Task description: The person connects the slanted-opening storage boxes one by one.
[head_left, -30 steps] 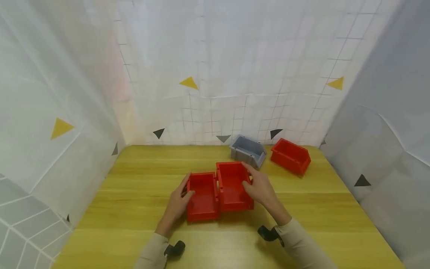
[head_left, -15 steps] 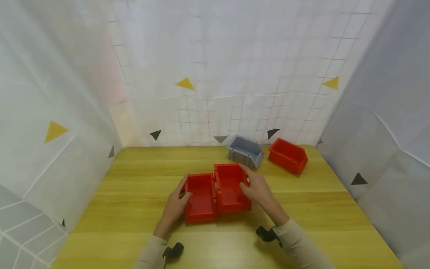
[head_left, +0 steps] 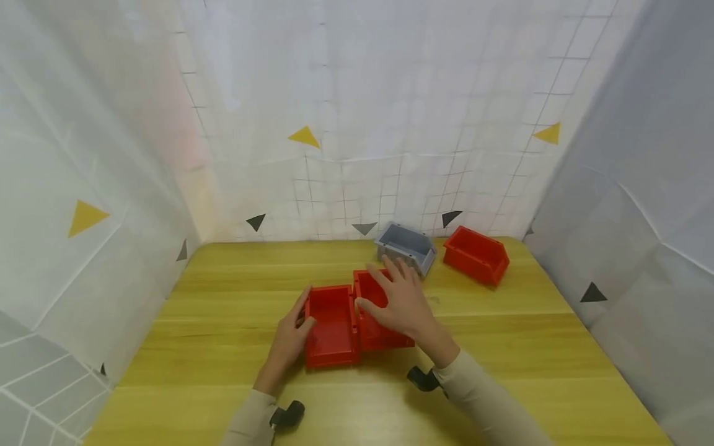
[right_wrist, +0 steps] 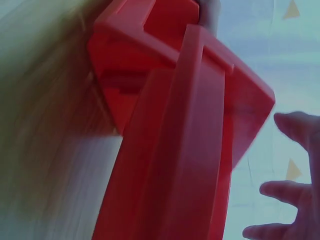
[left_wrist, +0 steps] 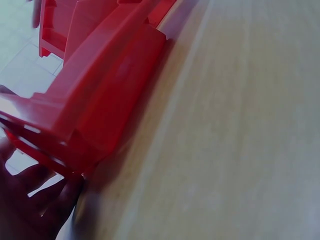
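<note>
Two red plastic storage bins stand side by side in the middle of the table. At the left bin (head_left: 329, 325), my left hand (head_left: 287, 341) grips the left side wall, thumb over the rim and fingers along the outside. The left wrist view shows those fingers (left_wrist: 37, 185) at the bin's wall. Over the right bin (head_left: 376, 337), my right hand (head_left: 403, 303) hovers with its fingers spread, covering part of the bin in the head view. In the right wrist view, the spread fingers (right_wrist: 285, 192) are apart from the red bin (right_wrist: 185, 150).
Behind the pair, a grey bin (head_left: 404, 244) stands near the back edge of the wooden table (head_left: 234, 279). Another red bin (head_left: 476, 254) sits to its right, turned at an angle. White sheeting (head_left: 357, 93) encloses the back and sides.
My right hand has let go of the right bin's right wall and moved left and up over it, fingers spreading. The left hand keeps its grip. The head view has shifted slightly.
</note>
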The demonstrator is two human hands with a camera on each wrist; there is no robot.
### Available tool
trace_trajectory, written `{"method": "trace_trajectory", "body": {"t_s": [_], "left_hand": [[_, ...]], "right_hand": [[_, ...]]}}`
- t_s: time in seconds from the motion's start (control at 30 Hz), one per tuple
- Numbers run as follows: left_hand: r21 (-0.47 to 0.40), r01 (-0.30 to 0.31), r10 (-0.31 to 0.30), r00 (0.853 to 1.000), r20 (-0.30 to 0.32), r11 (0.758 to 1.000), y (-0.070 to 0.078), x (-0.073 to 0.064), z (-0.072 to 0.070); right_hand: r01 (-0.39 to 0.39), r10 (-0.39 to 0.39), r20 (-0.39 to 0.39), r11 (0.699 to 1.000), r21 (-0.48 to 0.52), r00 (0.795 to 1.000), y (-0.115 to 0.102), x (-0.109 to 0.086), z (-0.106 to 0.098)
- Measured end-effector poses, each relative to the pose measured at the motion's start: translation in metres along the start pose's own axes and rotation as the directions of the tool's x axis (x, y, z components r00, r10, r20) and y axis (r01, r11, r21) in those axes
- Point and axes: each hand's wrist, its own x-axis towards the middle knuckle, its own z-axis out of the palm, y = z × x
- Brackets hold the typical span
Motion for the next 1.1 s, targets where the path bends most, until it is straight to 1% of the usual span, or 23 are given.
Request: {"method": "trace_trajectory", "body": {"t_s": [0.13,0.27,0.37,0.43,0.5,0.6,0.63,0.73,0.83,1.0,1.1], "left_hand": [[0.006,0.016,-0.016,1.000,-0.006,1.000,0.002,-0.001,0.001],[0.013,0.020,-0.020,1.000,-0.004,1.000,-0.001,-0.001,0.001],[0.011,0.017,-0.017,1.000,-0.008,1.000,-0.003,-0.001,0.002],[0.005,0.016,-0.016,1.000,-0.011,1.000,-0.003,0.000,0.003],[0.003,0.022,-0.022,1.000,-0.010,1.000,0.001,0.000,0.002],[0.003,0.035,-0.035,0.999,0.001,0.999,0.018,-0.003,0.000],[0.005,0.038,-0.038,0.999,0.004,0.999,0.019,-0.003,0.000],[0.018,0.029,-0.029,1.000,-0.002,0.999,0.017,-0.004,-0.001],[0.027,0.013,-0.013,1.000,-0.015,1.000,0.001,-0.001,0.000],[0.029,0.010,-0.010,1.000,-0.016,1.000,0.001,-0.001,0.001],[0.021,0.017,-0.017,1.000,-0.014,1.000,0.001,-0.001,0.001]], "right_hand": [[0.025,-0.023,0.061,0.999,-0.033,0.998,-0.011,0.008,0.006],[0.016,-0.008,0.124,0.998,-0.066,0.992,-0.018,0.013,0.013],[-0.006,0.021,0.142,0.995,-0.104,0.990,-0.020,0.015,0.017],[-0.028,0.045,0.128,0.991,-0.128,0.991,-0.020,0.016,0.019],[-0.050,0.066,0.110,0.988,-0.146,0.992,-0.020,0.017,0.020],[-0.074,0.088,0.093,0.986,-0.147,0.992,-0.021,0.019,0.021],[-0.078,0.092,0.091,0.986,-0.144,0.992,-0.021,0.019,0.021],[-0.070,0.081,0.071,0.987,-0.145,0.994,-0.021,0.019,0.023],[-0.058,0.067,0.048,0.985,-0.163,0.997,-0.022,0.020,0.026],[-0.061,0.069,0.036,0.979,-0.194,0.997,-0.023,0.021,0.028],[-0.064,0.071,0.030,0.979,-0.194,0.997,-0.023,0.021,0.027]]}}
